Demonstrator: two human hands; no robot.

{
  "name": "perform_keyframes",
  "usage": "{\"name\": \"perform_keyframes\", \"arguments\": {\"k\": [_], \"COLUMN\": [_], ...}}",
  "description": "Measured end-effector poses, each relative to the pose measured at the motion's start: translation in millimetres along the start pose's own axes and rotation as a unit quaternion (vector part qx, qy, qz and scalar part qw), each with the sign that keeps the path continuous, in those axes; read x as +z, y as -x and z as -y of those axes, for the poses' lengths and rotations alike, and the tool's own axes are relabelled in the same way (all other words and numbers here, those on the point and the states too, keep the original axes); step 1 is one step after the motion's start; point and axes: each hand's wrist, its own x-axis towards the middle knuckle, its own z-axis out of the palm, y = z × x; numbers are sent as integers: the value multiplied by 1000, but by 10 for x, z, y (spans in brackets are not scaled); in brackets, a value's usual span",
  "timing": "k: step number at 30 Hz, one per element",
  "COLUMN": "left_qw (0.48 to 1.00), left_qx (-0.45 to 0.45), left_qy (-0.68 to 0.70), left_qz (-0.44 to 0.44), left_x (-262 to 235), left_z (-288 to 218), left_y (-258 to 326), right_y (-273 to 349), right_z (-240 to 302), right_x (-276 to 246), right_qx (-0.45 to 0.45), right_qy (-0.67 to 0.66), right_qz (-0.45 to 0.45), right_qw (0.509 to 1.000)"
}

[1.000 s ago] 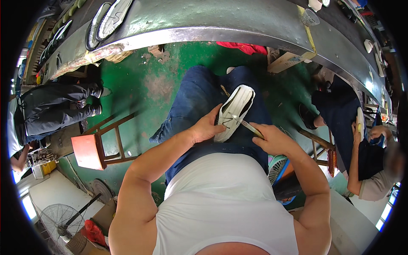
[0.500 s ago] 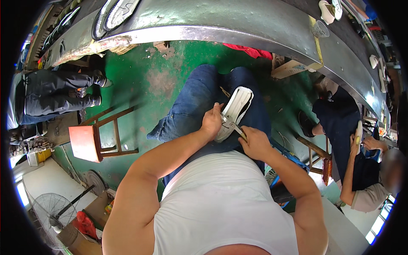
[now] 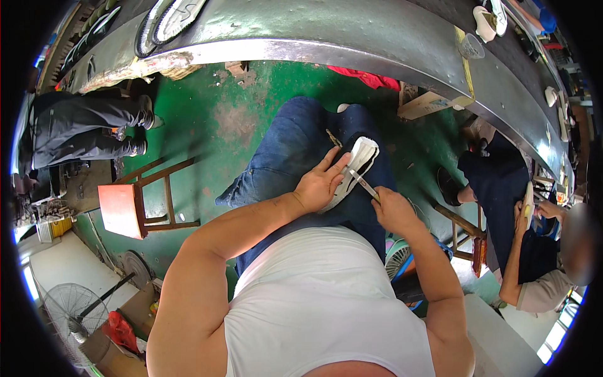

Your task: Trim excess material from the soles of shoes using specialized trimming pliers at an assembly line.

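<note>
A white shoe [image 3: 365, 152] with a dark slit-like gap along one side lies slanted over my thighs, its far end pointing forward and right. My left hand [image 3: 320, 185] grips its near left side, with fingers stretched forward along it and part of the shoe hidden beneath. My right hand [image 3: 394, 210] is closed on a slim metal hand tool [image 3: 364, 183]. The tool's tip meets the right side of the shoe near my left fingertips. Its exact kind is hard to make out at this size.
A metal-edged workbench [image 3: 282, 49] curves across the front, bearing dark-edged soles [image 3: 179, 17] and a clear cup [image 3: 471, 46]. Left stands a wooden stool [image 3: 121, 210]; behind it, a fan [image 3: 72, 317]. At right a seated person [image 3: 521, 245] holds a pale shoe. Another person's legs [image 3: 88, 129] show left.
My left hand has slid forward along the shoe, its fingers now stretched out. The shoe has tilted, and my right hand with the tool has shifted right.
</note>
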Motion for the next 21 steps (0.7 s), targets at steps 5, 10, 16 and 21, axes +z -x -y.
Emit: {"name": "perform_keyframes", "arguments": {"k": [5,10,16,21], "left_qw": [984,942,954,935], "left_qx": [-65,-93,-256,-274], "left_qy": [-77,-145,93,108], "left_qz": [148,289,124,196], "left_x": [-164,-410,-234,-325], "left_z": [-62,-435,-104,-146], "left_y": [-95,-356,182,71], "right_y": [-136,-341,-242,-99], "right_z": [147,12,202,227], "right_x": [-544,-89,-231,70], "right_qx": [147,-1,43,-2], "right_qy": [-165,-102,-71,-37], "right_qz": [233,-89,-6,34], "right_qw": [947,991,996,999]}}
